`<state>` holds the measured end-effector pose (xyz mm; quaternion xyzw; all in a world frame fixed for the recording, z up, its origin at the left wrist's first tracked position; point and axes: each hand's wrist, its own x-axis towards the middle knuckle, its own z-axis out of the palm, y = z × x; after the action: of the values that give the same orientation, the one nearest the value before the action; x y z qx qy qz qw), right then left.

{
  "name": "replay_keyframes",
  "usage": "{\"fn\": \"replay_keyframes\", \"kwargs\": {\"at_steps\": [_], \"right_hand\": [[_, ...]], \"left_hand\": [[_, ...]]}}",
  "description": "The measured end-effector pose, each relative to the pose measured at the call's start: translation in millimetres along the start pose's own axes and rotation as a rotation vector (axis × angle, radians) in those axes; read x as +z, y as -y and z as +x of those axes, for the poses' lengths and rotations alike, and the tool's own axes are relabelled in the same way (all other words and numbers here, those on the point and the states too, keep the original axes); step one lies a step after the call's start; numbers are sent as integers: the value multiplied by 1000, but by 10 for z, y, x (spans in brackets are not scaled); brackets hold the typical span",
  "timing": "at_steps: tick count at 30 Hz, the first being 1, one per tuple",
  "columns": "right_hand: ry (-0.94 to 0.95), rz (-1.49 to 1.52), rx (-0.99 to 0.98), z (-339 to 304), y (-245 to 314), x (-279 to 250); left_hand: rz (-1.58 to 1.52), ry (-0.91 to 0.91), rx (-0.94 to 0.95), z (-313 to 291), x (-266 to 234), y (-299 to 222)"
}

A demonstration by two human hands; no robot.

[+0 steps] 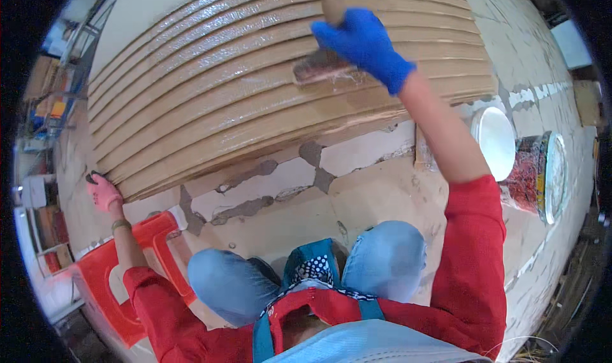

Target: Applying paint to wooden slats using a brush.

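Fanned out in front of me lies a stack of brown cardboard-like sheets (210, 108), overlapping so that their edges form long strips. The strips have a wet shine, strongest toward the far left. My right hand (366, 47), in a blue glove, is closed on a brush (322, 68) over the right part of the sheets. Its pale handle points away from me, and its dark bristle end is smeared by motion. My left hand (104, 192), in a pink glove with dark fingertips, grips the near left corner of the sheets.
A red plastic stool (95, 286) is beside my left forearm. To the right are a white bucket (496, 143) and a red paint-spattered tin (532, 175). The tiled floor (261, 184) has grey patches between my knees and the sheets. Shelving (80, 50) with goods lines the far left.
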<state>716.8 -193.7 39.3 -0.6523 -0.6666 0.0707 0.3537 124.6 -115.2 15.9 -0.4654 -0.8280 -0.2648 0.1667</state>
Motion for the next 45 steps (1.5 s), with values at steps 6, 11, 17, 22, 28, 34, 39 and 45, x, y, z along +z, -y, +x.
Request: {"fn": "replay_keyframes", "kwargs": {"at_steps": [6,11,17,22,28,34,39,45], "right_hand": [[75,121,68,-279,172,-276],[40,691,-91,-283,-96,-286],[-837,-459,120,-359,-2187,-1416],[-430,-338,846,-685,-2991,-1591],[-476,-250,761,-791,-2903,-1643],[-475,-225,691,-688,-2996,-1419],[-479,-246,726,-805,-2962,-1527],[-465,-265,696,-797,-2922,-1526]], "left_hand": [[-693,173,819,-1095,-944,-2041],[-924,399,980,-2690,-1430,-3359],[-1354,706,148,-3392,-1022,-3908],[-802,134,607,-3349,-896,-3910],[-1100,253,451,-2889,-997,-4972],[-905,78,679,-3328,-512,-5075],[-1042,409,617,-3607,-964,-4489],[-971,295,602,-3134,-906,-5307]]}}
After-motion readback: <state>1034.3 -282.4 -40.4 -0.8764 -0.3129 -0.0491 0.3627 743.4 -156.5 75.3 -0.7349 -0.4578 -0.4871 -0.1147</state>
